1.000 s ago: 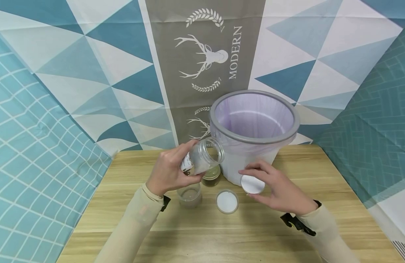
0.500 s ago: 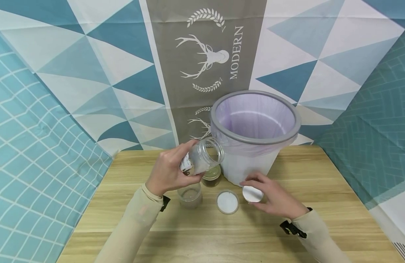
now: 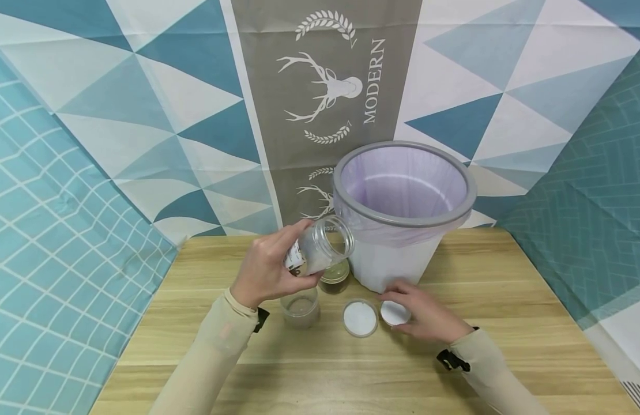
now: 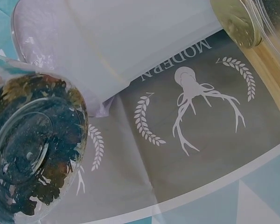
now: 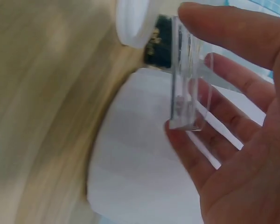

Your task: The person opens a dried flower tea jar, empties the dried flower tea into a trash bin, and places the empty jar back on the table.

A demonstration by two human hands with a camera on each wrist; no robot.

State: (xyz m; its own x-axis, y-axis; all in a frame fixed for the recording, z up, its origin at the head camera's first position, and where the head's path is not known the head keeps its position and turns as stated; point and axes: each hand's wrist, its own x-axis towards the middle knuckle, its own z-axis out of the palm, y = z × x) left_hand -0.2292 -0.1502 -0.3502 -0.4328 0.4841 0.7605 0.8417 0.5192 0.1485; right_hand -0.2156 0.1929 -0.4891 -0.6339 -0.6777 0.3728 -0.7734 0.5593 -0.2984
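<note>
My left hand [image 3: 270, 266] grips a clear jar [image 3: 313, 249], tilted with its uncapped mouth toward the right. The left wrist view shows this jar's round base [image 4: 35, 149], with dark, patchy colouring. My right hand [image 3: 424, 316] holds a clear round lid [image 3: 395, 313] with a white inside by its edge, low over the table. Seen edge-on in the right wrist view, the clear lid [image 5: 185, 79] sits between thumb and fingers. Just left of it a second white-lined lid [image 3: 360, 319] lies on the table. A clear open tub [image 3: 301, 311] stands below the tilted jar.
A white bin [image 3: 398, 262] with a grey rim and purple liner stands at the back right of the wooden table [image 3: 320, 374]. Beside its foot is a jar with a greenish-gold lid [image 3: 335, 271]. Patterned cloth hangs behind.
My right hand has lowered toward the table with the clear lid, drawing close to the lid lying there. My left hand and the tilted jar have stayed put.
</note>
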